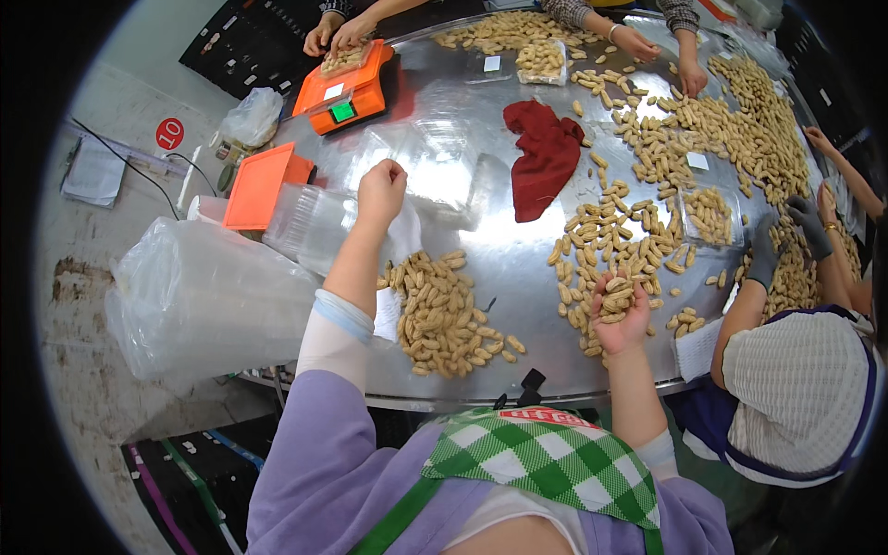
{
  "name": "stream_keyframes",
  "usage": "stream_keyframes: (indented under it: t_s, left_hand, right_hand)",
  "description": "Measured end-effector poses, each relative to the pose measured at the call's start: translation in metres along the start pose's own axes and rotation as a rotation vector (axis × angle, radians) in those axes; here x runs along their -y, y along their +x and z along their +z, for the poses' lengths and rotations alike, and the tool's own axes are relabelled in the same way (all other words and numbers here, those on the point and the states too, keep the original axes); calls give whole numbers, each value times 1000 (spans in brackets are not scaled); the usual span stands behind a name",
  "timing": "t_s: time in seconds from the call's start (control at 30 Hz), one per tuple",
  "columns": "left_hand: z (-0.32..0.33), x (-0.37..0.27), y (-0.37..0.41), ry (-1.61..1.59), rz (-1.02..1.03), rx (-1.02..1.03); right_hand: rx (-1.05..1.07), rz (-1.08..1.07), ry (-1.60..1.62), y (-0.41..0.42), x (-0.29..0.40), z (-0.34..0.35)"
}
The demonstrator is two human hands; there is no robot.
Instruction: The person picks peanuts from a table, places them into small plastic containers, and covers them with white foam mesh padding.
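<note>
My right hand [622,331] is palm up, fingers curled around a small handful of unshelled peanuts [617,297]. It is at the near edge of a loose spread of peanuts [614,229]. Over the left side of the metal table, my left hand [381,191] has its fingers curled in. Clear plastic containers [444,170] lie just beyond and beside it; whether it grips one is hard to tell. Between my arms sits a separate peanut pile [437,316], partly against a white cloth [387,313]. A row of nested clear containers [305,222] lies by my left forearm.
A dark red cloth [541,163] lies mid-table. To the left are an orange scale [343,94], another orange device [260,191] and a large plastic bag of containers [208,298]. Co-workers' hands reach in from the far side and right. A filled container [709,215] stands at right.
</note>
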State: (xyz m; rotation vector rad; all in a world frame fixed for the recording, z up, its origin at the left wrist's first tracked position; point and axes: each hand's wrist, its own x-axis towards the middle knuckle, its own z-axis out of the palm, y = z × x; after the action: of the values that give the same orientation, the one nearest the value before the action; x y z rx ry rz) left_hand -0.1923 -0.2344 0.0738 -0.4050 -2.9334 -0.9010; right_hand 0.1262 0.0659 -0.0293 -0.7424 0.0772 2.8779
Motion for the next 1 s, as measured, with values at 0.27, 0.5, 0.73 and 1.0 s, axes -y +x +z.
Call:
stream_keyframes:
  t_s: [0.27,0.5,0.73,1.0]
  left_hand:
    - [20,11,-4,321,26,-35]
    - [7,-12,26,293,174,-190]
    - [28,-50,58,167,31,227]
    - [38,-30,41,-158,-51,528]
  right_hand:
    - [31,11,8,-2,1,-13]
    - [-35,-25,-29,2,4,-12]
    - [-42,2,-44,8,-7,1]
    - [-47,-2,-21,11,-3,0]
